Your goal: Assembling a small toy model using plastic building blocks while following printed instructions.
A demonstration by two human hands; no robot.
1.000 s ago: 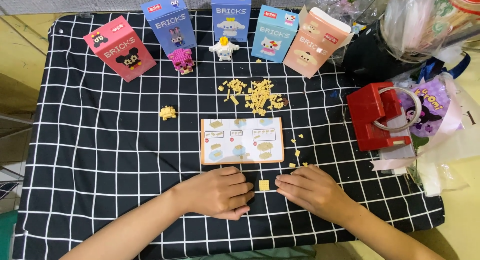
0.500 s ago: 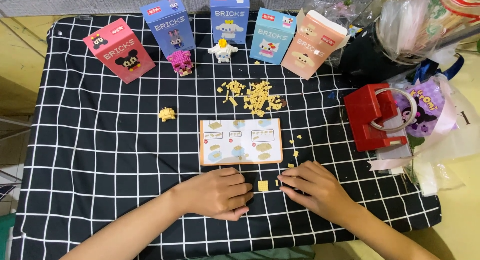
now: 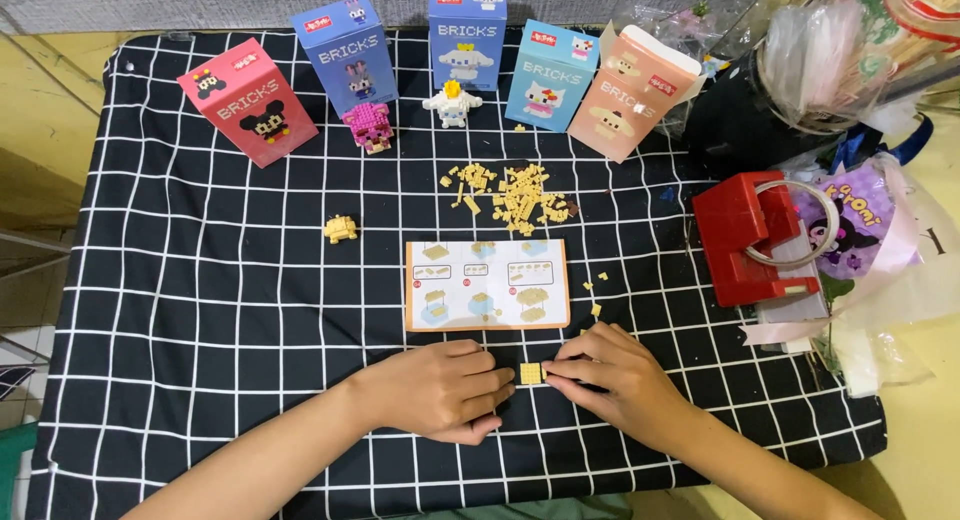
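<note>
A small square yellow brick piece (image 3: 530, 373) lies on the black checked cloth near the front edge. My right hand (image 3: 606, 378) pinches its right side with the fingertips. My left hand (image 3: 440, 390) rests flat on the cloth just left of the piece, fingertips close to it, holding nothing that I can see. Above both hands lies an instruction sheet (image 3: 486, 285). A heap of loose yellow bricks (image 3: 510, 195) sits beyond the sheet. A small yellow built part (image 3: 340, 229) stands apart at the left.
Several coloured brick boxes (image 3: 466, 37) stand along the far edge, with a pink figure (image 3: 368, 126) and a white figure (image 3: 452, 104) in front. A red tape dispenser (image 3: 752, 236) and plastic bags (image 3: 880, 260) crowd the right side. A few stray bricks (image 3: 596, 292) lie right of the sheet.
My right hand has slid left and closed its fingertips on the yellow piece. My left hand has barely moved.
</note>
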